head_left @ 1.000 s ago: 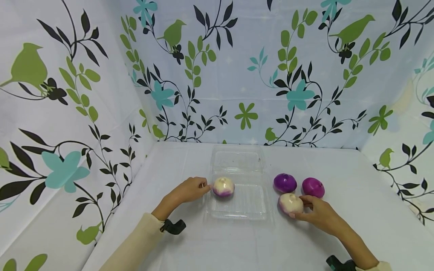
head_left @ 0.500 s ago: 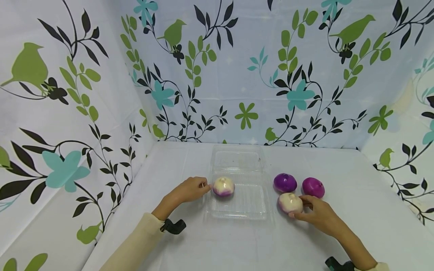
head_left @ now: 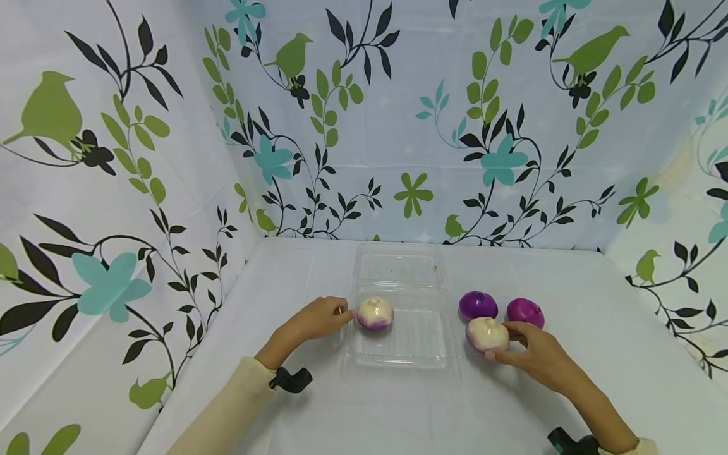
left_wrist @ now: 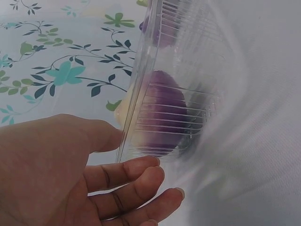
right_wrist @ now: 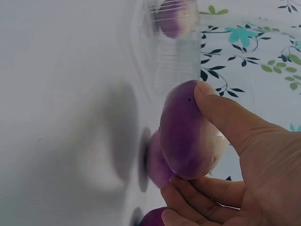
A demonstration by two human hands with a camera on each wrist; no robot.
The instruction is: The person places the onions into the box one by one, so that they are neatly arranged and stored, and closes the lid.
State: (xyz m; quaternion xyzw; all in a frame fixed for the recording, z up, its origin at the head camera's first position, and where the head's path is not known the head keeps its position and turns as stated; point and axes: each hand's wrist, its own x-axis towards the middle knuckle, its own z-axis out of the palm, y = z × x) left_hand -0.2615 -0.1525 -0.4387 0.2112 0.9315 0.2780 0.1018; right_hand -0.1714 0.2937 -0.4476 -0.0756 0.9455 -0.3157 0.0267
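Note:
A clear hinged plastic container [head_left: 418,341] lies with its lid folded back on the table. Inside its left part sits a white-and-purple turnip [head_left: 375,314], seen through the ribbed wall in the left wrist view. My left hand [head_left: 320,319] pinches the container's left rim between thumb and fingers. To the right, my right hand [head_left: 537,354] grips a second white-and-purple turnip [head_left: 487,335], thumb on one side and fingers on the other. In the right wrist view this turnip [right_wrist: 188,132] hangs just above the table, its shadow apart from it.
Two round purple vegetables stand behind the held turnip: one darker [head_left: 478,306], one pinker [head_left: 526,313]. White cloth covers the table [head_left: 398,411]. Patterned curtains [head_left: 421,126] enclose the back and sides.
My right hand has raised its turnip slightly off the table, moving a little upward in the head view. The left hand and the container have stayed still.

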